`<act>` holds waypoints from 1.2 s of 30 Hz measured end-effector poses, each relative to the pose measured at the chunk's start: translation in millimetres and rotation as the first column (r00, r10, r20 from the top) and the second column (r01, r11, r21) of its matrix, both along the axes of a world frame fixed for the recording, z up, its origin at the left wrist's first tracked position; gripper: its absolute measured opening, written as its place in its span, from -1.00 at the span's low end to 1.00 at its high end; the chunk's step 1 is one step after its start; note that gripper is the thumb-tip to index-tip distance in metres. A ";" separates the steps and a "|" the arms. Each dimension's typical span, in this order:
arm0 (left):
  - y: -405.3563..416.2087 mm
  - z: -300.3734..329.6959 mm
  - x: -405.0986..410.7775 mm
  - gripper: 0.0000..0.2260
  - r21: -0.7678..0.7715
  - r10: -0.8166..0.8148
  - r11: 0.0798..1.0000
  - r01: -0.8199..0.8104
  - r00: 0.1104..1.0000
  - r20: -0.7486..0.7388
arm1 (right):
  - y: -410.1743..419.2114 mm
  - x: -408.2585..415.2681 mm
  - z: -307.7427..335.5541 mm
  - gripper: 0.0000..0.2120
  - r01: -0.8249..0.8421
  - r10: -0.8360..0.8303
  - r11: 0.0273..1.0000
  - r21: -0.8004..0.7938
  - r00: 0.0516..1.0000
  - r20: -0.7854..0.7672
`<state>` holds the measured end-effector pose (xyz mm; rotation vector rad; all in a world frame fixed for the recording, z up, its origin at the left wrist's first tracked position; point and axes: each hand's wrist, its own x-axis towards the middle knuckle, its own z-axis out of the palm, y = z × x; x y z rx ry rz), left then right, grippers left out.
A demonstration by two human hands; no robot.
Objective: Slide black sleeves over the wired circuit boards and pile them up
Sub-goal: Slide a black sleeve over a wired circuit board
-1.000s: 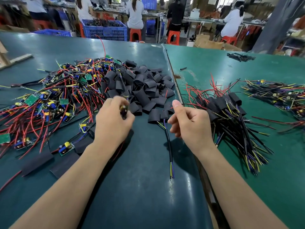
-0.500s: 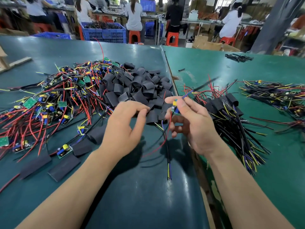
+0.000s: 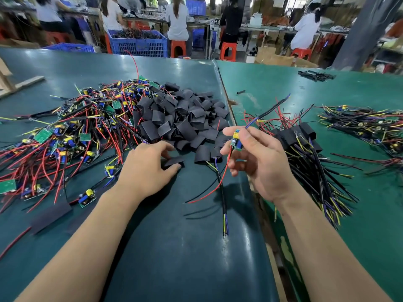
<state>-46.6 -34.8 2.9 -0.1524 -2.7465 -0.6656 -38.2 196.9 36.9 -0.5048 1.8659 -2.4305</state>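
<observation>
The left hand [image 3: 148, 168] partly covers a black sleeve [image 3: 174, 160], perhaps pinching it; blurred sleeves [image 3: 51, 216] lie bottom-left.

No legible text or labels anywhere.

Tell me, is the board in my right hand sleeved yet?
Bare: the circuit board in the right hand shows its components uncovered.

Table mat [image 3: 174, 258]: dark green, smooth, glossy. Black sleeves [image 3: 185, 120]: matt, thin, flexible plastic. Circuit boards [image 3: 42, 135]: green, semi-gloss. Wires [image 3: 54, 162]: smooth plastic insulation. Crate [image 3: 139, 45]: blue plastic lattice.
</observation>
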 end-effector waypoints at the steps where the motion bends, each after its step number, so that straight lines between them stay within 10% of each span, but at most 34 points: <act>1: -2.0 0.4 -0.2 -0.65 -0.022 0.002 1.000 -0.001 1.000 0.019 | -0.2 -0.2 -0.1 -0.78 0.007 -0.007 1.000 -0.002 1.000 -0.005; 14: -10.2 4.0 1.3 -0.61 -0.052 -0.112 0.992 0.112 0.994 -0.003 | -2.7 -4.3 0.1 -0.82 0.323 -0.327 0.945 -0.047 0.935 -0.138; 24: -0.6 12.8 11.7 -0.79 0.383 -0.187 0.859 0.339 0.905 -0.382 | 4.7 -7.2 4.7 -0.86 0.356 -0.372 0.906 -0.229 0.928 -0.029; 36: -9.3 0.3 2.5 -0.55 0.080 -0.374 0.925 0.371 0.927 0.018 | 7.1 -7.6 4.2 -0.88 0.400 -0.405 0.896 -0.192 0.914 0.015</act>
